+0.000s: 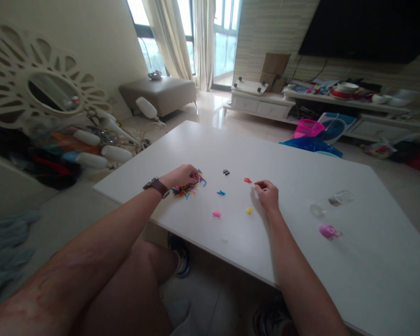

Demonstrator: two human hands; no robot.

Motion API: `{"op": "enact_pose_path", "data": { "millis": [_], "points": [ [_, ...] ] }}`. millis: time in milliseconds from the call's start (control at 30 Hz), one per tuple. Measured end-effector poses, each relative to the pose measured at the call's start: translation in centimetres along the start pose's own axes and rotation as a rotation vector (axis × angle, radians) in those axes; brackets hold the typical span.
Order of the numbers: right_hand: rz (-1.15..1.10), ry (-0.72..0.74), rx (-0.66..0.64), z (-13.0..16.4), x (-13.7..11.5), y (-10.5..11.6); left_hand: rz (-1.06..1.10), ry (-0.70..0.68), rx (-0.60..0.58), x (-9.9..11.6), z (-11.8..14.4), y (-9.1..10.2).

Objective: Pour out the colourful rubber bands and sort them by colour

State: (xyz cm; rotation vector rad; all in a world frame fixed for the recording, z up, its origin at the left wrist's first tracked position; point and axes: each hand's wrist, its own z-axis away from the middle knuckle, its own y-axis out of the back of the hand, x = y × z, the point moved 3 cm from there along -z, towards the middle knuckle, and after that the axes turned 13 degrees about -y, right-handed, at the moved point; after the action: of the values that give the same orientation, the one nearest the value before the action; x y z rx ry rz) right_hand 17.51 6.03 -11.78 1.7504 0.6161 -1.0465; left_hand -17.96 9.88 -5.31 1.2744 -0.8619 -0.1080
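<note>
A mixed pile of small bright plastic pieces point(186, 190), too small to name, lies on the white table point(210, 144). My left hand point(186, 176) is over the pile, fingers pinched at its far right side; what they hold is hidden. My right hand point(267, 192) rests beside a small red group point(247, 180), thumb and fingertips together, with a tiny pale bit at their tips. Between the hands lie a black group point(226, 172), a blue group point(221, 192), a pink group point(216, 214) and a yellow group point(249, 211), each apart from the others.
On the right of the table are a clear jar point(342, 198) on its side, a round clear lid point(317, 211) and a pink-purple object with a loop point(329, 231). Beyond the table stand a pink basket point(308, 128) and a grey ottoman point(161, 93). A lamp point(147, 108) is at left.
</note>
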Motion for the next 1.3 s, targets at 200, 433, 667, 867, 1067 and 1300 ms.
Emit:
{"op": "enact_pose_path", "data": {
  "millis": [200, 433, 667, 867, 1067, 1300],
  "points": [
    [0.000, -0.004, -0.004, -0.1, 0.1, 0.0, -0.009, 0.000, -0.006, 0.1, 0.0, 0.0],
    [-0.002, -0.011, -0.008, 0.0, 0.0, 0.0, -0.003, 0.012, -0.013, 0.7, 0.0, 0.2],
    [0.000, -0.007, -0.010, 0.0, 0.0, 0.0, 0.028, 0.011, -0.022, 1.0, 0.1, 0.2],
    [0.007, -0.014, -0.011, 0.0, -0.3, 0.1, 0.034, -0.015, 0.015, 0.3, -0.1, 0.1],
    [0.004, -0.015, -0.013, 0.0, -0.2, 0.0, 0.049, -0.027, 0.046, 0.0, -0.2, -0.1],
    [0.004, -0.009, -0.010, 0.1, -0.5, 0.1, 0.038, -0.059, 0.034, -0.3, -0.2, -0.4]
  ]
}}
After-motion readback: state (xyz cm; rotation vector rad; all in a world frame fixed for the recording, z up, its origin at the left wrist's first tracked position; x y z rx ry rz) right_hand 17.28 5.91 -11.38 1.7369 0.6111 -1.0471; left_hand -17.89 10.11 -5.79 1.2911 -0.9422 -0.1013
